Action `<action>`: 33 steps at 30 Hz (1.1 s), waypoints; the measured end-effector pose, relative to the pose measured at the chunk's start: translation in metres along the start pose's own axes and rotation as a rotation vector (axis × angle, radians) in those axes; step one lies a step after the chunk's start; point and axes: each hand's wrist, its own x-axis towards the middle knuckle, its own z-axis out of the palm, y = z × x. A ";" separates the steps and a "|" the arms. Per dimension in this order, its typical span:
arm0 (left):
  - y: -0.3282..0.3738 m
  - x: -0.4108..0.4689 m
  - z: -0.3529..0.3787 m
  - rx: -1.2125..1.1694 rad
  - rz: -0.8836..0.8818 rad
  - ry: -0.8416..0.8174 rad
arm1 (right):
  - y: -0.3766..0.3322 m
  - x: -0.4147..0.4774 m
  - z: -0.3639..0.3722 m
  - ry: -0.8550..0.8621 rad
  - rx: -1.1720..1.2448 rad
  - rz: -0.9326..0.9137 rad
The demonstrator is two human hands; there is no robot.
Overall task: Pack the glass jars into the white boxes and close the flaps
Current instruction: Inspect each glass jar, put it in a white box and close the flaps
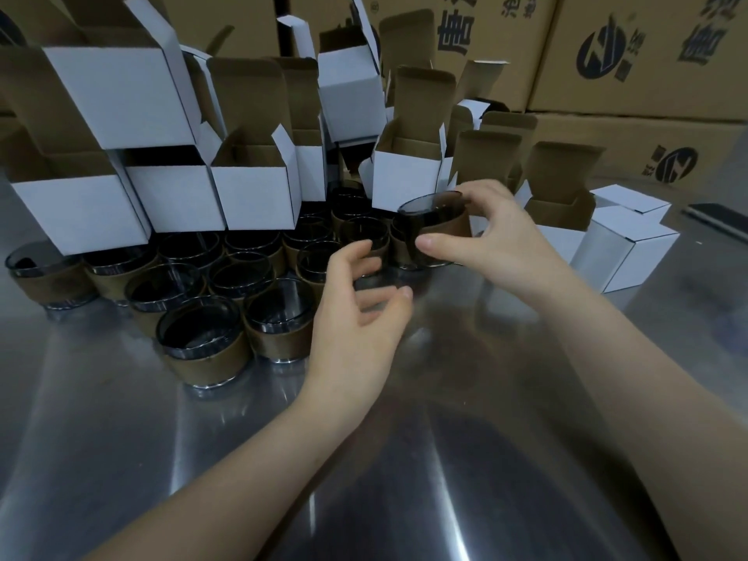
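Note:
My right hand (496, 232) grips a dark glass jar (433, 220) wrapped in a brown cardboard sleeve, held tilted just above the table. My left hand (360, 313) hovers open beside it, fingers spread, holding nothing. Several more sleeved jars (202, 342) stand clustered on the steel table at left and centre. Open white boxes (251, 192) with brown insides are stacked behind them, flaps up. One open white box (404, 180) stands right behind the held jar. A closed white box (623, 253) sits at the right.
The shiny steel table (404, 459) stretches toward me. Large brown cartons (647, 54) with black print form a wall at the back right. A dark flat object (716, 216) lies at the far right edge.

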 end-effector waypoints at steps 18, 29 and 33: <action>-0.005 -0.002 -0.001 0.142 0.048 -0.064 | -0.007 0.003 -0.024 0.076 -0.479 -0.115; 0.005 0.007 -0.010 0.161 0.262 0.011 | -0.047 -0.019 -0.020 -0.067 -0.299 -0.401; 0.006 0.010 -0.012 0.183 0.306 -0.010 | -0.057 -0.026 -0.015 -0.218 -0.176 -0.413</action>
